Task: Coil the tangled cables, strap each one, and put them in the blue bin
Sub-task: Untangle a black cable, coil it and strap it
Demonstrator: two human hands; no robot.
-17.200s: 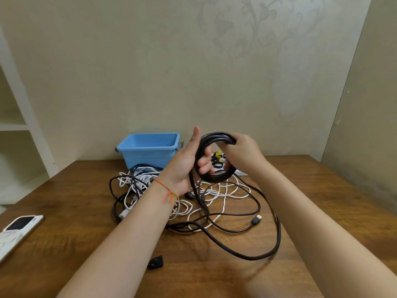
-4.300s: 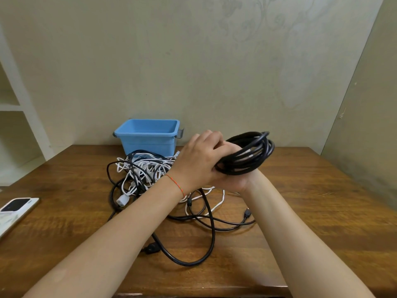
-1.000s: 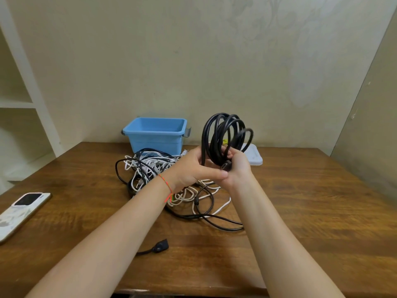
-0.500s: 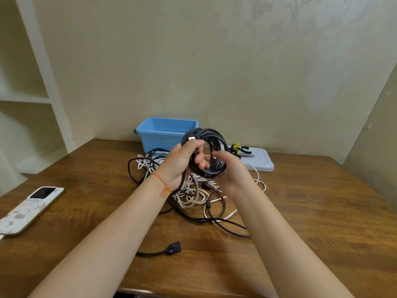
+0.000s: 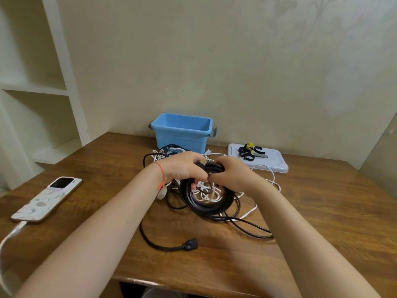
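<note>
Wooden table point(image 5: 322, 211), plain wall behind. Both hands together: left hand point(image 5: 184, 168) and right hand point(image 5: 229, 175) gripped black coil point(image 5: 208, 203) at center. Coiling looked done; probably needed straps point(image 5: 249, 152) from 2 o'clock, then blue bin point(image 5: 180, 138) at 12.

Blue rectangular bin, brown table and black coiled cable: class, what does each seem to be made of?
Blue rectangular bin: probably moulded plastic, smooth, even colour, rolled rim. Brown table: wood or wood veneer, visible grain, slight sheen. Black coiled cable: likely rubber or PVC sheath, smooth, faintly glossy, bends into loops.
</note>
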